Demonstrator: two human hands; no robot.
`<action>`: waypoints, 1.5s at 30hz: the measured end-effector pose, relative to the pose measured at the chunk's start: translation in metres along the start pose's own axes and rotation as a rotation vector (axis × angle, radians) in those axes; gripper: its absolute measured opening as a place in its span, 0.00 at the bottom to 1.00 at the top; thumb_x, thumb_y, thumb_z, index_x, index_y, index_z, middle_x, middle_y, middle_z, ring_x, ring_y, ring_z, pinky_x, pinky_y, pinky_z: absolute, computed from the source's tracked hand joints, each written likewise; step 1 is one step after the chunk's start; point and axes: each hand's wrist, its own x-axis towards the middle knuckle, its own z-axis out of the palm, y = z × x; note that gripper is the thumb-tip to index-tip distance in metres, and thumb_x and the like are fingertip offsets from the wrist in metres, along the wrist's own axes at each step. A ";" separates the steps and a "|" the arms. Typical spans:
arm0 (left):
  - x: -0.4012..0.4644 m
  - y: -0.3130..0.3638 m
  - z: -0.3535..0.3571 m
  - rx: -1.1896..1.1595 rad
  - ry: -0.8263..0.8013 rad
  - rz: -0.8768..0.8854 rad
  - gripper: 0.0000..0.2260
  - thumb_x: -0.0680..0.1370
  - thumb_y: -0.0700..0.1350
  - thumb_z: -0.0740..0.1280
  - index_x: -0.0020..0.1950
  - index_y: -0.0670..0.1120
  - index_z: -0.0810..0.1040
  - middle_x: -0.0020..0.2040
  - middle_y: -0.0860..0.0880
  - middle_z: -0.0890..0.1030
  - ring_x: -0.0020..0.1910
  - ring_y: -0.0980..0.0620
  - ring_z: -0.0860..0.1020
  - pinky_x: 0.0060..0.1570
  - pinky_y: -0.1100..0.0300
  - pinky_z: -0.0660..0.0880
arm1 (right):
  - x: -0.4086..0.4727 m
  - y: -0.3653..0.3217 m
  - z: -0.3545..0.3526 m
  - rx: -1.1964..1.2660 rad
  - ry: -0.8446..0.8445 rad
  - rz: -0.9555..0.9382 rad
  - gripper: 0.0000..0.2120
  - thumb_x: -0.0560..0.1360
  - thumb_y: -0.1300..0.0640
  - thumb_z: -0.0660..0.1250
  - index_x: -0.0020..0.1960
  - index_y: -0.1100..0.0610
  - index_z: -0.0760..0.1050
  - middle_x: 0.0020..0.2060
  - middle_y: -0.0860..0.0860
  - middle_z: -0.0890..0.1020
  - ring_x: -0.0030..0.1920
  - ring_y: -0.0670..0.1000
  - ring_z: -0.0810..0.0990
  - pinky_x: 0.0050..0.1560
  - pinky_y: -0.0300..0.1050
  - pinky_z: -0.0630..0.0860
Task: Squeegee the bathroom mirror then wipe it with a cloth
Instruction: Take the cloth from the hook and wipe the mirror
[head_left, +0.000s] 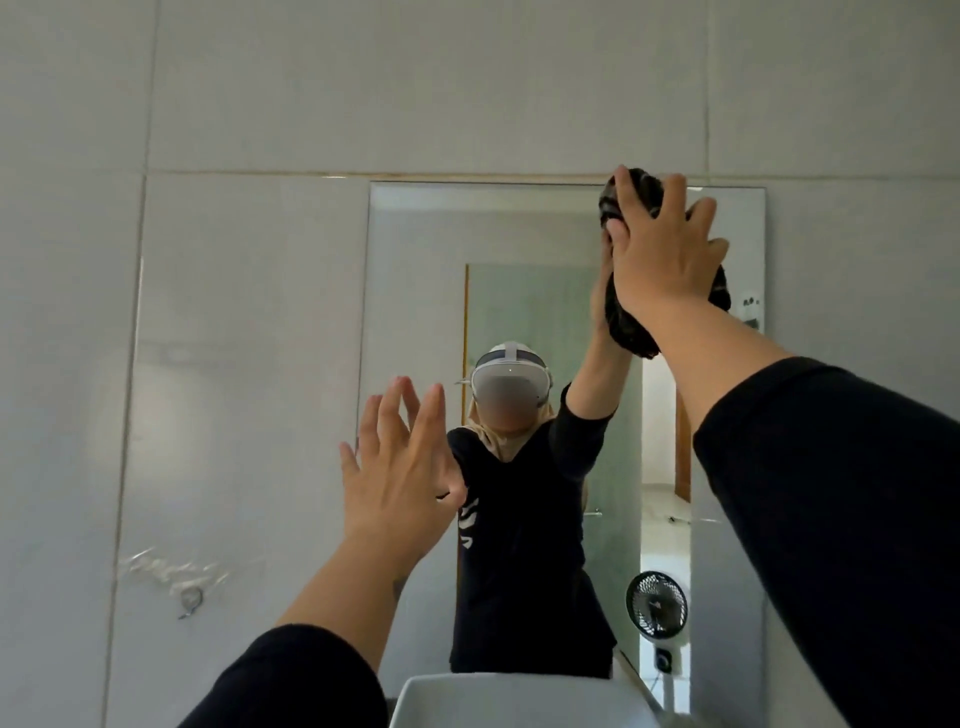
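Right hand (662, 249) up high, fingers spread, pressing a dark bunched cloth (631, 322) flat against the upper right part of the mirror (415, 291). Left hand (397, 467) raised and wide open, holding nothing, near the mirror's left edge; can't tell if touching. Below: white sink (498, 699). Off left on the tiled wall (234, 364): small hook (191, 603).
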 end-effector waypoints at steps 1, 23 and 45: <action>0.002 0.002 0.001 0.007 -0.001 0.019 0.41 0.74 0.57 0.65 0.76 0.57 0.38 0.76 0.47 0.37 0.76 0.42 0.40 0.72 0.41 0.55 | 0.001 0.009 0.000 0.004 0.004 0.023 0.23 0.82 0.46 0.50 0.76 0.41 0.50 0.69 0.57 0.62 0.61 0.63 0.65 0.53 0.61 0.69; 0.003 0.001 0.003 -0.062 -0.064 0.045 0.44 0.75 0.52 0.68 0.76 0.59 0.36 0.76 0.52 0.34 0.76 0.47 0.35 0.72 0.48 0.61 | -0.053 -0.112 0.011 0.141 0.015 -0.149 0.29 0.78 0.54 0.57 0.77 0.48 0.51 0.69 0.57 0.62 0.62 0.61 0.66 0.55 0.57 0.68; 0.005 -0.004 0.014 -0.086 -0.063 0.030 0.45 0.74 0.54 0.69 0.76 0.60 0.36 0.77 0.52 0.32 0.76 0.47 0.34 0.74 0.46 0.53 | -0.080 0.004 0.020 0.021 0.048 -0.251 0.22 0.80 0.52 0.55 0.74 0.43 0.59 0.64 0.57 0.70 0.56 0.62 0.70 0.51 0.56 0.69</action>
